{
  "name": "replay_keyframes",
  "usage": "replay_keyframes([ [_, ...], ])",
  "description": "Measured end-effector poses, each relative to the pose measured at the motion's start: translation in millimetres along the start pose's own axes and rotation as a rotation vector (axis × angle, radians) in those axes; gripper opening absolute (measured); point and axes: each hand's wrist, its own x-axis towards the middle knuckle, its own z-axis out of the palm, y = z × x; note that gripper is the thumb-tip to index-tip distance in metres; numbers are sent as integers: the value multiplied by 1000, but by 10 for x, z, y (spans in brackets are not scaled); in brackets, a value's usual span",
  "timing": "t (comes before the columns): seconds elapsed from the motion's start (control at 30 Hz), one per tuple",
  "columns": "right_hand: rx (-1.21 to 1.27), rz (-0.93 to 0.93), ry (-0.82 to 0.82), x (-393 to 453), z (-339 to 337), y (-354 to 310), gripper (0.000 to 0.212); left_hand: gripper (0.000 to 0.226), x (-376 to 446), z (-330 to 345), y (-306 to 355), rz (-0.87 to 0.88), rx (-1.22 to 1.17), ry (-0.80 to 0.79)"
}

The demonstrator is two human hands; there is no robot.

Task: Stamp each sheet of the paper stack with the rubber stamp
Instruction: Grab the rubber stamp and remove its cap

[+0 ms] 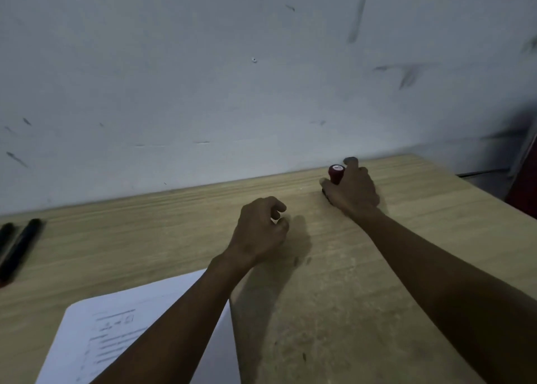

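Head view: we hold the rubber stamp [336,173] upright at the table's [406,267] far edge, right hand [353,191] fingers curled round it, left hand [260,229] loosely curled and empty between, paper stack [116,325] lying near-left, well apart.

body: two bare forearms | hands [258,226] unadorned, sleeveless to frame edge
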Motion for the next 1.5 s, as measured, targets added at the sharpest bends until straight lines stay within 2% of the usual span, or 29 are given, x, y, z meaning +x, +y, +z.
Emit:
replay_keyframes([
  [0.1,-22,-26,-15,87,38,21,42,23,51,10,-41,-11,-13,2],
  [0.17,-9,-33,-12,83,40,30,35,23,53,8,-50,-16,-23,4],
  [0.47,189,6,-63,-228,-65,137,37,29,-148,-25,20,-39,-78,20],
  [0.57,308,23,-106,-459,-162,162,29,43,-309,-75,89,-52,-71,-6],
  [0.77,561,37,-320,-1110,-369,109,25,93,-681,-148,286,-120,-192,-177],
  [0.87,587,-11,-381,-1481,-469,56,22,93,-911,-223,380,-144,-225,-177],
  [1.0,544,-75,-365,-1852,-572,31,23,53,-1208,-330,411,-90,-202,-153],
  [1.07,516,-102,-333,-2011,-600,41,21,44,-1359,-355,415,-103,-210,-169],
  [1.13,460,-139,-295,-2181,-617,51,21,51,-1509,-368,420,-101,-172,-147],
  [1.27,273,-220,-204,-2473,-613,81,33,82,-1751,-371,418,-63,-41,-114],
  [1.5,69,-295,-112,-2790,-617,127,41,81,-2009,-313,442,-38,-30,-125],
])
